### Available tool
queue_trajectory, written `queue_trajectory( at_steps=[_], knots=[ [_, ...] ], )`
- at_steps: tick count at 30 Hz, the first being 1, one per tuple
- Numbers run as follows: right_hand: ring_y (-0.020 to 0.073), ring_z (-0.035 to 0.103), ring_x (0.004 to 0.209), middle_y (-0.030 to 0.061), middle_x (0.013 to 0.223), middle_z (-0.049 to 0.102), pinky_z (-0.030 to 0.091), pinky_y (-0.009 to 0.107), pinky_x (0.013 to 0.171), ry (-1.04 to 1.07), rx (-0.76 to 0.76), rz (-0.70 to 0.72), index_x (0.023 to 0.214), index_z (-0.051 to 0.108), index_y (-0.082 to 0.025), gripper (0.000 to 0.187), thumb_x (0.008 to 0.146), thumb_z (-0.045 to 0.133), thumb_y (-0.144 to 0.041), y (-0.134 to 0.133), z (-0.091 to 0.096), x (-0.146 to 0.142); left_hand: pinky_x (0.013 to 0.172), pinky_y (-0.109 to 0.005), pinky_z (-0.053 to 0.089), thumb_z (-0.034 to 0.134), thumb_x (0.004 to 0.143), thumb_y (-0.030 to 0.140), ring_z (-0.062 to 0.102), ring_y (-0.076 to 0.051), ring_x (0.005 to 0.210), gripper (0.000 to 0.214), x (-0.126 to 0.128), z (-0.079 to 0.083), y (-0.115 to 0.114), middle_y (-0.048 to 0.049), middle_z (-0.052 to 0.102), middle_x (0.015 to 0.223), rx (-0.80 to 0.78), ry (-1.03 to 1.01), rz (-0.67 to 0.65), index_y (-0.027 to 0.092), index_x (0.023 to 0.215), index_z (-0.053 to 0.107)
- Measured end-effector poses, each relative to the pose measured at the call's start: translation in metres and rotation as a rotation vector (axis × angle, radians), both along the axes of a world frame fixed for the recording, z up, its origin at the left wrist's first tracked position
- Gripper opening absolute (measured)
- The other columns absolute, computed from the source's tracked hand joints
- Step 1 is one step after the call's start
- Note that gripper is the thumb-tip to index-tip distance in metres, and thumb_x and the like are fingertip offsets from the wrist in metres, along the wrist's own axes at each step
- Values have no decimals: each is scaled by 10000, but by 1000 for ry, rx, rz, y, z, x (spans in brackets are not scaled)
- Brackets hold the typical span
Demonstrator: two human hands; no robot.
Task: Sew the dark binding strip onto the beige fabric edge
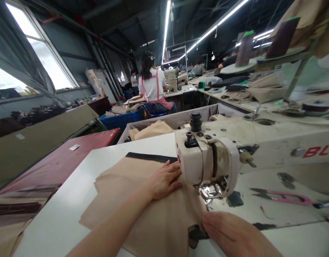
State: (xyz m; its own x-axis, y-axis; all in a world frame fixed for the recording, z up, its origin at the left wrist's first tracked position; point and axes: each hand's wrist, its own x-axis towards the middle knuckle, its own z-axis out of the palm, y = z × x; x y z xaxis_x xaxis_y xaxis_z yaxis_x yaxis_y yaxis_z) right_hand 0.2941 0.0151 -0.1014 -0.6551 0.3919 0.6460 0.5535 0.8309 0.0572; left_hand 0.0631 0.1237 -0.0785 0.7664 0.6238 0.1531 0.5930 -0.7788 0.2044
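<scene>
A beige fabric piece (143, 182) lies across the white table, its right edge running under the head of a sewing machine (196, 157). My left hand (165, 180) rests flat on this cloth, fingers stretched toward the machine. Close to the presser foot (211, 191), my right hand (228, 228) has its fingers closed at the fabric's right edge; the fingertips are partly hidden. A dark strip (150, 157) runs along the cloth's far edge. To the right on the machine bed lie pink-handled thread snips (284, 197).
Beyond the table stands a grey bin (129, 130) with beige cloth pieces inside. A red-covered surface (73, 153) is at left. Thread cones (245, 50) stand at upper right. A person in a pink apron (153, 84) sits ahead, beside a blue basket (121, 119).
</scene>
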Motion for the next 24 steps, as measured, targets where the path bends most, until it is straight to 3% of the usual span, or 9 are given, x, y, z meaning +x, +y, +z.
queue_trajectory(
  at_steps=[4, 11, 17, 20, 24],
  knots=[
    [180, 681, 807, 93, 890, 721, 572, 250, 752, 121, 13, -60, 912, 675, -121, 482, 941, 194, -101, 9, -16, -5, 1088, -457, 249, 446, 897, 314, 388, -227, 1265, 237, -3, -7, 15, -53, 557, 1240, 10, -5, 19, 202, 1019, 615],
    [265, 628, 1000, 185, 1114, 638, 569, 368, 780, -188, -104, -115, 1094, 610, -3, 423, 778, 329, -14, 3, -2, -4, 1113, -469, 180, 422, 914, 344, 330, -223, 1305, 388, -8, -14, 36, -57, 439, 1373, -13, -15, 89, 206, 1274, 467],
    [254, 533, 1139, 162, 1265, 539, 495, 406, 920, -74, -384, -112, 1250, 505, -72, 431, 839, 375, -62, 3, -18, 4, 1113, -470, 177, 376, 931, 337, 310, -214, 1316, 428, -16, -13, 39, -75, 390, 1406, -11, -24, 257, 187, 1331, 397],
    [249, 525, 1140, 125, 1269, 529, 454, 441, 961, 143, -598, -146, 1275, 485, -180, 398, 887, 405, -145, -6, -13, 14, 1096, -537, 153, 357, 936, 335, 293, -248, 1324, 426, -21, -18, 9, -87, 374, 1414, 7, -15, 398, 189, 1335, 386],
    [214, 680, 776, 86, 906, 682, 587, 296, 622, 628, -1345, -116, 1238, 500, -248, 389, 932, 355, -438, -48, -7, 14, 1021, -673, 138, 305, 940, 339, 173, -342, 1354, 571, -24, -36, -75, -193, 271, 1444, 58, -12, 614, 71, 1419, 149]
  ],
)
